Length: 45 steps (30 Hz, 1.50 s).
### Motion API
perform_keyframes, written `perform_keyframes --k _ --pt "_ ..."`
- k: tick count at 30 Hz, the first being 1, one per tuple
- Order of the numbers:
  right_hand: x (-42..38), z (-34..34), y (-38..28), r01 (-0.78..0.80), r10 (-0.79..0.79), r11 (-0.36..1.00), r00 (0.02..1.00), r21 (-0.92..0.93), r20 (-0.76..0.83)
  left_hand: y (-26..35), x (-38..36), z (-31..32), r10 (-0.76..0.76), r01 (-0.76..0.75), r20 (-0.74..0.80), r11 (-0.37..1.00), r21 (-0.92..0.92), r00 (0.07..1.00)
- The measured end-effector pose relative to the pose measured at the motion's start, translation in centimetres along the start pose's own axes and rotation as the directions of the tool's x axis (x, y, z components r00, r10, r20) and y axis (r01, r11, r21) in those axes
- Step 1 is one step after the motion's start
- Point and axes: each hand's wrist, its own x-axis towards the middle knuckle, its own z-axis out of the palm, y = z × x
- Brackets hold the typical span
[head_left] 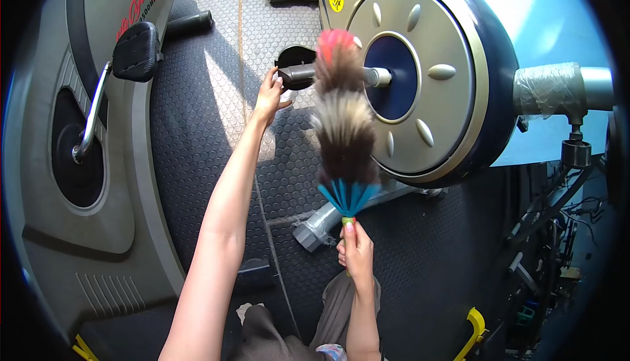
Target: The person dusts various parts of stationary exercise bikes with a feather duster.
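Note:
My right hand [356, 253] is closed round the green handle of a feather duster [348, 131]. The duster points away from me, with blue bristles at its base, then dark brown, cream and brown bands and a red tip blurred by motion. Its upper part lies in front of the exercise bike's crank, hiding some of it. My left hand [268, 98] reaches forward with its fingertips at the near edge of a black bike pedal [296, 75]. The thumb of that hand stands apart from the pedal. Beside the duster is the bike's round beige and blue side cover [433, 39].
A second grey exercise bike [125, 157] with a black pedal [136, 52] stands at left. A plastic-wrapped support foot [318, 228] rests on the black studded floor [197, 111]. Yellow bars [474, 331] show near the bottom edge. Cables and metal parts crowd the right side.

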Motion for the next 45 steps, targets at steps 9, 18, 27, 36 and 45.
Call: perform_keyframes --k 9,18,27,36,45 --pt "-1.4 -0.5 0.1 -0.034 0.041 0.998 0.991 0.055 -0.125 3.6 -0.2 -0.1 0.040 -0.067 0.087 0.941 0.330 0.995" --pt "-1.8 -1.2 1.9 0.090 -0.071 0.989 0.985 0.121 -0.155 2.5 0.1 -0.1 0.446 -0.506 0.293 0.494 0.707 0.846" --pt "-2.3 0.7 2.1 0.100 -0.065 0.955 0.989 0.279 -0.135 0.5 0.8 0.1 0.534 -0.516 0.235 0.469 0.717 0.812" --pt "6.2 3.4 -10.6 0.068 -0.127 0.884 0.987 0.463 0.098 -0.9 1.2 0.7 0.481 -0.386 0.108 0.530 0.755 0.870" --pt "16.1 6.2 -15.8 0.220 -0.297 0.854 0.950 0.471 0.095 0.2 0.8 0.7 0.432 -0.363 0.115 0.552 0.751 0.895"
